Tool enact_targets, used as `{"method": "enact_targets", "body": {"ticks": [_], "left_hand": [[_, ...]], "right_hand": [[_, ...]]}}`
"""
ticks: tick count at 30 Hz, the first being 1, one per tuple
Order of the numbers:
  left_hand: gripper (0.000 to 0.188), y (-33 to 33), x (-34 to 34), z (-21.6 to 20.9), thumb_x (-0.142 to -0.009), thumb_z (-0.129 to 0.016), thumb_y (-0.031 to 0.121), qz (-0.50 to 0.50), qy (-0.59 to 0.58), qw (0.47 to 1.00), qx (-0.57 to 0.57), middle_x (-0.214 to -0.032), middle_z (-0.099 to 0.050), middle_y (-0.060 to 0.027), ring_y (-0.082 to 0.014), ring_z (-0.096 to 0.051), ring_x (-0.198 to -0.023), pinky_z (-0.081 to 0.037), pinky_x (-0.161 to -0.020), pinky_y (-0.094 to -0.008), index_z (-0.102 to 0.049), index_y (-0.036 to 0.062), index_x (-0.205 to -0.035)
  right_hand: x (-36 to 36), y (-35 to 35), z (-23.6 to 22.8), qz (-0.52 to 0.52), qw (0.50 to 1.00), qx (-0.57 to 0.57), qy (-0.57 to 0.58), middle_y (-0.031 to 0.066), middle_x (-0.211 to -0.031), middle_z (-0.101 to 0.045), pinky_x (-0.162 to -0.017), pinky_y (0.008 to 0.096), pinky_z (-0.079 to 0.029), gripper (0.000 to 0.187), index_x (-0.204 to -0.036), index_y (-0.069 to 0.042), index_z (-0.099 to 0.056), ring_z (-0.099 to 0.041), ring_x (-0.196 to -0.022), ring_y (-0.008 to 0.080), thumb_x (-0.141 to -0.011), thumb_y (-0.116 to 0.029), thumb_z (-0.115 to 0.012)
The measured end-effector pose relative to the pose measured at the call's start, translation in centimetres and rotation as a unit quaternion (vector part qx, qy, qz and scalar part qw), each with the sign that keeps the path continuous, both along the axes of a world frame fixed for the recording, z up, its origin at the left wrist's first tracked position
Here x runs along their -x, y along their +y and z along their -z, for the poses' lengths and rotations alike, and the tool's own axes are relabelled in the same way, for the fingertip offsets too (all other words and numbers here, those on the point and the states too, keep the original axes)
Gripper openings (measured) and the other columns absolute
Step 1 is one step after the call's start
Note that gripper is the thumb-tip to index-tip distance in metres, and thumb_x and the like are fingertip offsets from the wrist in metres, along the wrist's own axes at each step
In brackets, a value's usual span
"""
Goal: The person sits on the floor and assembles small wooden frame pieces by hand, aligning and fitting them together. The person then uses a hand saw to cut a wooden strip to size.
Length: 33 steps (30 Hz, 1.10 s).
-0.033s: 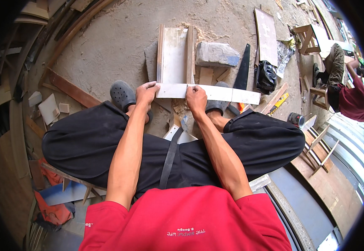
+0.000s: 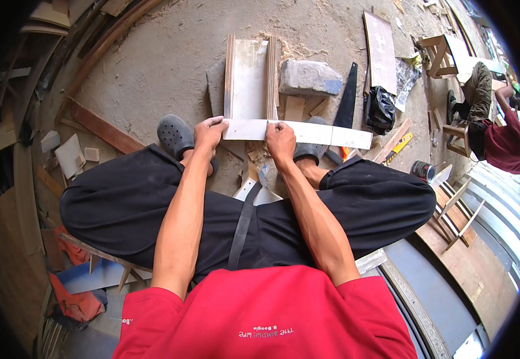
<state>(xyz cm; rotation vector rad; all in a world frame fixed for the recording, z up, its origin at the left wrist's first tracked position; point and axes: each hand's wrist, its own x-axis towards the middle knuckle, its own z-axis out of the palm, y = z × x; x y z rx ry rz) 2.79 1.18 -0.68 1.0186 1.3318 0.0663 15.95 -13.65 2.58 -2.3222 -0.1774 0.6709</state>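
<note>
White strip (image 2: 246, 130) runs crosswise between the person's shoes, at the near end of a wooden channel piece (image 2: 250, 78) on the floor (whether the two touch, can't tell). Left hand (image 2: 210, 133) has thumb and fingers pinched together on the strip's left end. Right hand (image 2: 280, 143) reaches over it, fingers curled and closed on it near a thin cross line; the rest sticks out past that hand to the right. Two-point hold probably to keep it steady and square to the channel. Grey stone block (image 2: 311, 78) sits just beside the channel, maybe as a stop or support. Handsaw (image 2: 348, 96) lies right of the block, within reach, likely for convenience.

Writing: small lettering on the red shirt (image 2: 266, 299), front and sleeve, upside down from here. Tin can (image 2: 423, 171) seems to carry a label, too small to read. No lettering made out on the strip.
</note>
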Motion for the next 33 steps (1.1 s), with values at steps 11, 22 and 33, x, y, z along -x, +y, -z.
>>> {"method": "enact_targets", "body": {"ticks": [11,22,33], "left_hand": [[0.039,-0.1,0.0,0.2,-0.083,-0.074,0.012,-0.022,0.004,1.0,0.001,-0.107,-0.071,-0.0132,-0.0172,-0.067,-0.092,-0.051,-0.082,-0.0265,-0.066,-0.0038,-0.117],[0.04,0.1,-0.1,-0.1,-0.087,-0.071,0.009,-0.004,-0.008,1.0,0.003,-0.105,-0.069,-0.0111,-0.0159,-0.068,-0.087,-0.056,-0.072,-0.0256,-0.061,-0.0057,-0.122],[0.04,-0.2,0.0,-0.2,-0.087,-0.071,0.01,-0.011,-0.005,1.0,0.001,-0.105,-0.07,-0.0102,-0.0148,-0.067,-0.087,-0.055,-0.071,-0.024,-0.061,-0.004,-0.123]], "right_hand": [[0.5,-0.5,0.6,0.021,0.999,-0.02,0.039,0.0232,-0.072,-0.067,-0.07,0.0433,-0.051,0.031,-0.077,0.003,-0.067,-0.068,-0.071,0.0379,-0.083,-0.027,-0.061],[0.6,-0.6,0.2,0.018,0.999,-0.033,0.026,0.0215,-0.072,-0.066,-0.07,0.0431,-0.05,0.033,-0.081,0.003,-0.066,-0.066,-0.069,0.0356,-0.088,-0.029,-0.059],[0.2,-0.1,0.2,0.016,0.999,-0.01,0.036,0.025,-0.077,-0.067,-0.074,0.0456,-0.051,0.032,-0.081,0.003,-0.067,-0.068,-0.076,0.0398,-0.086,-0.027,-0.057]]}}
